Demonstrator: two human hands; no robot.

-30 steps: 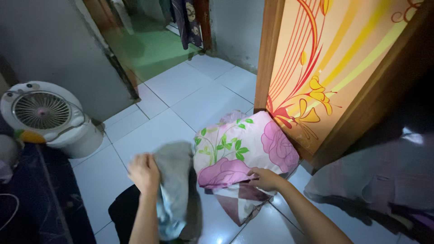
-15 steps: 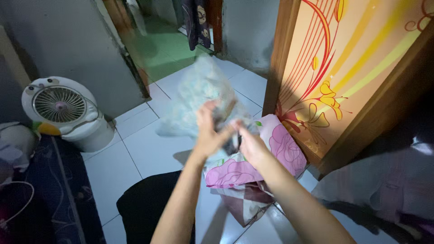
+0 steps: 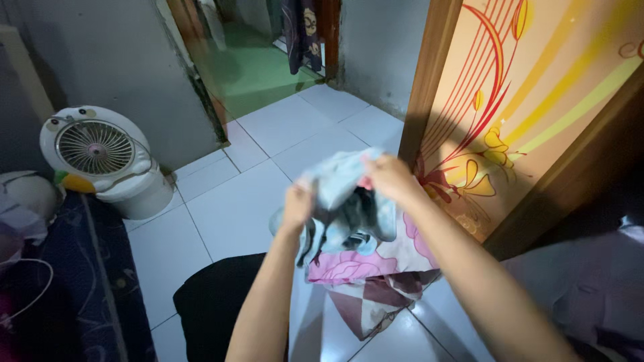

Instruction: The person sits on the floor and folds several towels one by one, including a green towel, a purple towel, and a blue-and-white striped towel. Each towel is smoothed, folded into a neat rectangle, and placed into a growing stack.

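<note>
Both hands, left hand (image 3: 297,203) and right hand (image 3: 388,177), grip closed on pale blue cloth (image 3: 349,208), floral pillow (image 3: 376,258) at 6 o'clock beneath.

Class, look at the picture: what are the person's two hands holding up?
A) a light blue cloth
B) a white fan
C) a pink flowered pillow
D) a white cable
A: the left hand and right hand both grip a crumpled light blue cloth, lifted above the pink flowered pillow; the white fan stands untouched on the floor.
</note>
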